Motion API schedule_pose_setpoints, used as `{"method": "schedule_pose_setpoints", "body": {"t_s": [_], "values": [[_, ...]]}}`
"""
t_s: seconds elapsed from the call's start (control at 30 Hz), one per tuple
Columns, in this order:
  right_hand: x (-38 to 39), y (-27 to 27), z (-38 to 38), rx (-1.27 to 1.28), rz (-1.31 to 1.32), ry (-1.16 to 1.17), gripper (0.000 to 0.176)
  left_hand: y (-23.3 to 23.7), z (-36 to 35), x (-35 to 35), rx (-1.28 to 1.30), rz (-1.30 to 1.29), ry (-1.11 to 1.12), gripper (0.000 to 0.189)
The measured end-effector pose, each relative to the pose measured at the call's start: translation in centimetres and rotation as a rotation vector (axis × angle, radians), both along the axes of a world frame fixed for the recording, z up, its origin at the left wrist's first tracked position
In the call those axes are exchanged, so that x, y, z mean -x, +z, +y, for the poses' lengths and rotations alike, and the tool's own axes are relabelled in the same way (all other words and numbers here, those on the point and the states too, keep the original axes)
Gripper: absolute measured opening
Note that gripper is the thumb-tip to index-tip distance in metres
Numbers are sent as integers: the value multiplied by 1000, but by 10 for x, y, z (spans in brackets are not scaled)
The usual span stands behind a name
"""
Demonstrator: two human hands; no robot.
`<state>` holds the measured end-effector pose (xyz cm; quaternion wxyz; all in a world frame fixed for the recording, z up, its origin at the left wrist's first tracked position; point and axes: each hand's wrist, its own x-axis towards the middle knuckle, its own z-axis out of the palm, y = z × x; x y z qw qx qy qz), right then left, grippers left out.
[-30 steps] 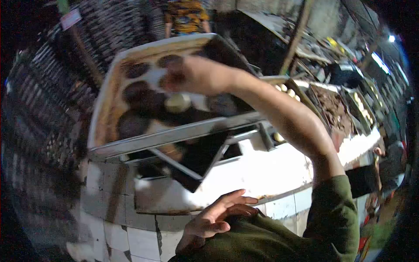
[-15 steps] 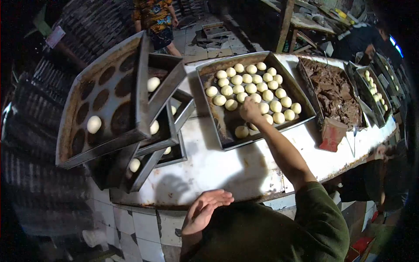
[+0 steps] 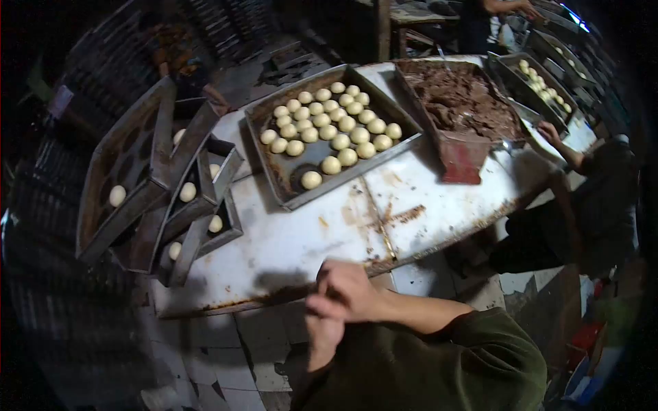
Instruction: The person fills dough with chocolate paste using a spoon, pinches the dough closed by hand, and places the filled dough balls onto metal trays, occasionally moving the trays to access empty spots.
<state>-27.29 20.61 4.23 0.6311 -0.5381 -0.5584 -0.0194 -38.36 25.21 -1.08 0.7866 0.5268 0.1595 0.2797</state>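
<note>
My right hand lies over my left hand just off the table's near edge. The right fingers are curled against the left palm, and whatever is between them is hidden. The left fingers are mostly covered and blurred. Beyond them on the white table stands a metal tray holding several pale dough balls. One ball sits apart near the tray's front corner.
Stacked metal trays with single balls stand at the left. A tray of brown filling with a red scoop is right of centre. Farther right are more ball trays and a co-worker. Another person stands behind the stack.
My right hand has drawn back from the dough-ball tray to meet my left hand. The view has shifted, and a person's hand now touches the stacked trays.
</note>
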Motion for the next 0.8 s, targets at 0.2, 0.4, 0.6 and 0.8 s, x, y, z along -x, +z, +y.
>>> {"method": "schedule_pose_setpoints", "body": {"t_s": [0.2, 0.4, 0.6, 0.8], "values": [[-24, -28, -51, 49, 401, -427, 9, -9, -59, -10, 511, -90, -192, 45], [-124, -56, -96, 171, 323, -803, 15, 3, -87, -46, 831, -144, -509, 54], [-335, -121, -242, 553, 73, -1837, 51, -3, -103, -120, 607, 15, -480, 51], [-331, -110, -256, 359, 83, -1461, 14, -17, -138, -248, 361, 190, -429, 52]]}}
